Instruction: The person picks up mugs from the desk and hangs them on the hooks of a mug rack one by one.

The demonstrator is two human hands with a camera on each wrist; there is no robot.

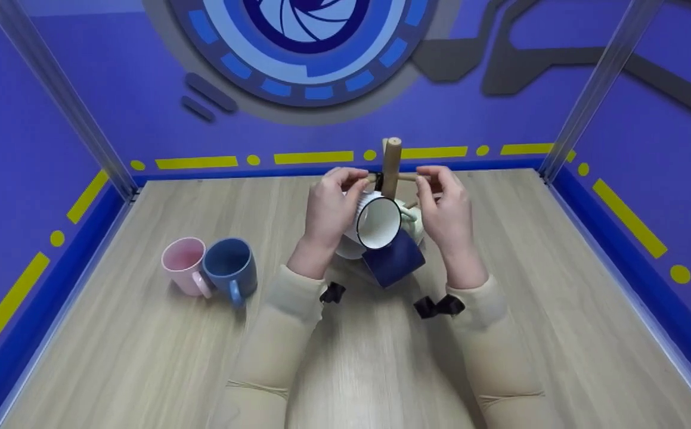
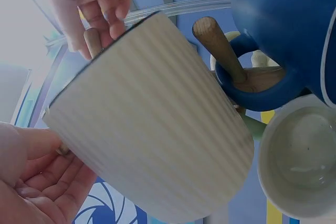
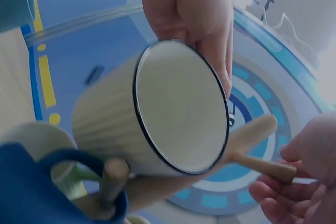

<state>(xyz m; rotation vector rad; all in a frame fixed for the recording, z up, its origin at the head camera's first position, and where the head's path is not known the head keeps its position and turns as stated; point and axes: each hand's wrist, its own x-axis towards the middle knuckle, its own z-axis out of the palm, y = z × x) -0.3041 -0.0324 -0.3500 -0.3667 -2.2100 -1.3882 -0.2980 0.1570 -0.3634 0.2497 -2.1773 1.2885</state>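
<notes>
A wooden mug tree (image 1: 392,161) stands at the table's back, its post upright with pegs sticking out. My left hand (image 1: 328,205) pinches the end of its left upper peg (image 2: 64,149). With thumb and fingers, my right hand (image 1: 448,208) holds the tip of the right upper peg (image 3: 281,171). Between my hands a ribbed white mug (image 1: 379,223) with a black rim hangs tilted, its mouth toward me. Below it, a dark blue mug (image 1: 394,259) hangs by its handle on a lower peg (image 2: 220,43). A whitish mug (image 2: 299,156) with a green handle is partly hidden behind.
Left on the table, a pink mug (image 1: 184,265) and a blue-grey mug (image 1: 230,268) stand upright side by side, handles toward me. Blue panels (image 1: 262,137) wall the back and sides. Black bows (image 1: 439,306) sit at the sleeve cuffs.
</notes>
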